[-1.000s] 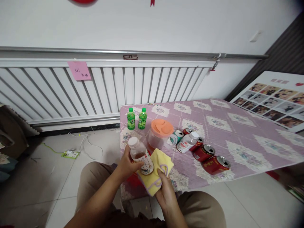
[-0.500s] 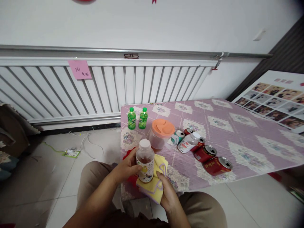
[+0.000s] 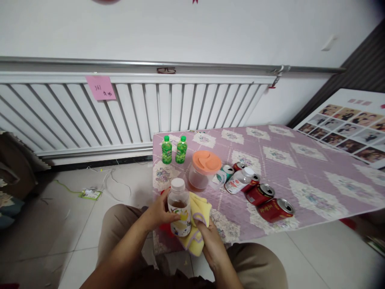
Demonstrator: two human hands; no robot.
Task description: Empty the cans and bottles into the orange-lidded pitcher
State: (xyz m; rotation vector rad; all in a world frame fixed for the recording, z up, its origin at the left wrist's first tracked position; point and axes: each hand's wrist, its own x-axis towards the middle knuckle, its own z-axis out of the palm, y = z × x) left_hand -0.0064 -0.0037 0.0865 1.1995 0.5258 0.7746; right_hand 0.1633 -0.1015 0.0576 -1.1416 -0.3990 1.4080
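Observation:
A clear bottle [image 3: 179,210] with a white cap and a fruit label is gripped upright by my left hand [image 3: 159,214], thumb across its front. Folded in my right hand [image 3: 210,241] is a yellow cloth [image 3: 197,210] with a purple edge, pressed against the bottle's right side. Something red [image 3: 168,229] lies partly hidden behind the bottle. Beyond the cloth stands a clear jug [image 3: 198,179] with an orange lid [image 3: 207,161].
Two green bottles [image 3: 166,150] stand at the back left of the table [image 3: 319,200]. Right of the jug are a white-capped bottle [image 3: 237,182], a teal can [image 3: 227,171] and several red cans [image 3: 272,210]. A photo board [image 3: 345,120] leans at far right.
The bottle has shifted slightly left and turned, showing more of its label. The yellow cloth has moved with it and bunched differently in my right hand.

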